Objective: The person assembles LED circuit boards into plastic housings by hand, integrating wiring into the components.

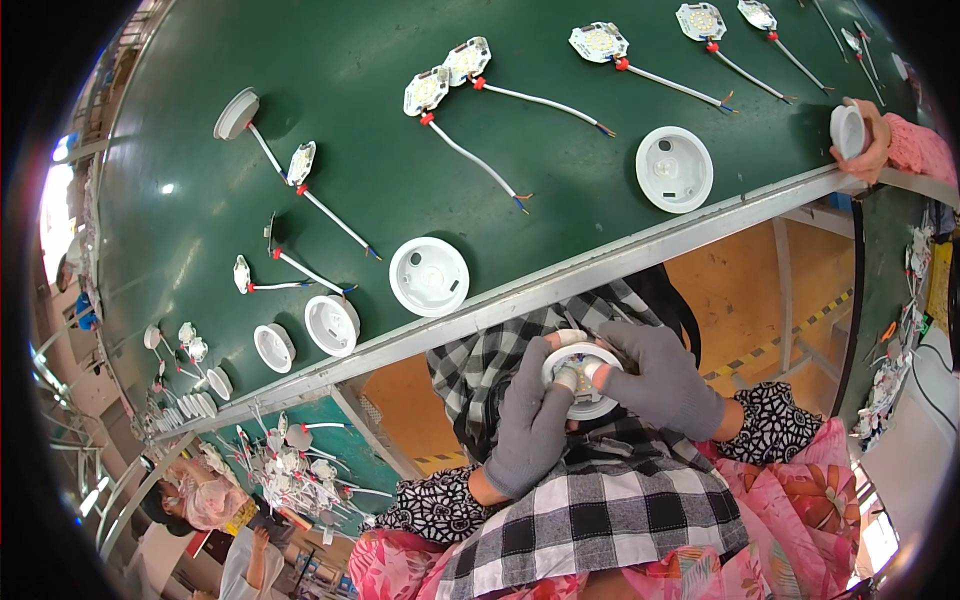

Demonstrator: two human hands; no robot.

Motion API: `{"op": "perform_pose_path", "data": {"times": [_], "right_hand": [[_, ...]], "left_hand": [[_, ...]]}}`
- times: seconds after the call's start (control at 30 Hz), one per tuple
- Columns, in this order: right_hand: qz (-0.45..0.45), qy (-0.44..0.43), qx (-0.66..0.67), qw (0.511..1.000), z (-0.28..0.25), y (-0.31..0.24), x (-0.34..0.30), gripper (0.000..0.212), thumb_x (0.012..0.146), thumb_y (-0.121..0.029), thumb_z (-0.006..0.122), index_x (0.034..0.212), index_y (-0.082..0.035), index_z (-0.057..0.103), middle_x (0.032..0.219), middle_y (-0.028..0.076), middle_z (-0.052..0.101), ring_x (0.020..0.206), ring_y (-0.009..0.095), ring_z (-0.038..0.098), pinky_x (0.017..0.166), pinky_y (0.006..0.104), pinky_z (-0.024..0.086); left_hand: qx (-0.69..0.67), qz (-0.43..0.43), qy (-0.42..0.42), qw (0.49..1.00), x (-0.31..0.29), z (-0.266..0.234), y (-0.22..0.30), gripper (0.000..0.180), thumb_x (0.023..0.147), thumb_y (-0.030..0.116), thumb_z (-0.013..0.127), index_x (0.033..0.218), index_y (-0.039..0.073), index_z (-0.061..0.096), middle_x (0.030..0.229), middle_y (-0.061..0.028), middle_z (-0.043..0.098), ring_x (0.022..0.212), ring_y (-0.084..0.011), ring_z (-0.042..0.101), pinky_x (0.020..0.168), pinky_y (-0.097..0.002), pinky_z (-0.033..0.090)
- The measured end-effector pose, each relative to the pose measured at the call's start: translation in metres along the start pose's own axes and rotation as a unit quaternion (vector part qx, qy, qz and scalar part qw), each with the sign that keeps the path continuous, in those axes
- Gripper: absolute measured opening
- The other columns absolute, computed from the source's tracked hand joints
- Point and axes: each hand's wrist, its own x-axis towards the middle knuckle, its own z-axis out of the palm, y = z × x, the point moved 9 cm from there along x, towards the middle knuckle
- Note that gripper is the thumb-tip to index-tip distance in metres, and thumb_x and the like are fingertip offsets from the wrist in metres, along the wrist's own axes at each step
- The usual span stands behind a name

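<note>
Above my lap, just in front of the table edge, my left hand [530, 425] and my right hand [662, 385] grip a round white lamp housing [601, 351] from both sides. Both wear grey gloves with bare or covered fingertips at the rim. The thumbs press inside the housing, on what looks like an LED board [590, 396]; the fingers curl round the outside and are partly hidden. Nearest on the table are an open white housing cup [428, 277] and another cup [674, 170]. Beyond them lies an LED board with a white cable [427, 92].
The green table [540, 200] has a metal front edge [640, 245]. Several more boards with cables and cups lie along it. At the right, a co-worker's hand [872, 145] holds a white cup. A pile of wired boards [285, 460] sits below left, near another person [205, 490].
</note>
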Motion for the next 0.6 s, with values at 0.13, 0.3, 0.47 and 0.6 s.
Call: {"op": "perform_pose_path", "data": {"times": [0.13, 0.3, 0.47, 0.6], "right_hand": [[0.010, -0.041, 0.067, 0.997, 0.010, 0.010, 0.002, 0.039, 0.086, -0.035, 0.067, 0.096, 0.004, 0.063, 0.076, 0.004, 0.059, 0.073, 0.008, 0.051, 0.064, 0.0282, 0.044], [0.021, -0.036, 0.165, 0.985, 0.017, 0.016, -0.003, 0.038, 0.089, -0.032, 0.066, 0.103, 0.003, 0.062, 0.086, 0.005, 0.061, 0.079, 0.008, 0.054, 0.070, 0.0271, 0.047], [0.009, -0.022, 0.114, 0.993, 0.019, 0.020, 0.005, 0.029, 0.090, -0.020, 0.063, 0.110, 0.001, 0.064, 0.084, 0.006, 0.065, 0.077, 0.010, 0.060, 0.069, 0.0267, 0.050], [0.035, -0.030, 0.175, 0.983, 0.022, 0.017, 0.004, 0.031, 0.089, -0.021, 0.064, 0.112, 0.000, 0.065, 0.085, 0.008, 0.066, 0.080, 0.011, 0.064, 0.072, 0.0281, 0.052]], "left_hand": [[0.090, 0.079, -0.001, 0.993, -0.001, -0.005, 0.008, 0.036, 0.095, 0.008, 0.042, 0.129, -0.002, 0.046, 0.102, -0.0084, 0.063, 0.073, -0.0058, 0.060, 0.058, -0.0178, 0.049], [0.174, 0.201, -0.012, 0.964, -0.002, -0.004, 0.028, 0.036, 0.095, 0.007, 0.041, 0.129, -0.003, 0.045, 0.107, -0.0118, 0.060, 0.084, -0.0110, 0.060, 0.066, -0.0223, 0.051], [0.171, 0.079, -0.105, 0.977, 0.006, -0.004, 0.027, 0.041, 0.091, 0.007, 0.054, 0.128, -0.001, 0.039, 0.108, -0.0227, 0.062, 0.098, -0.0327, 0.067, 0.082, -0.0383, 0.053], [0.259, 0.117, -0.078, 0.956, 0.011, -0.008, 0.028, 0.056, 0.081, 0.015, 0.068, 0.127, 0.001, 0.039, 0.102, -0.0234, 0.065, 0.093, -0.0369, 0.069, 0.079, -0.0409, 0.055]]}}
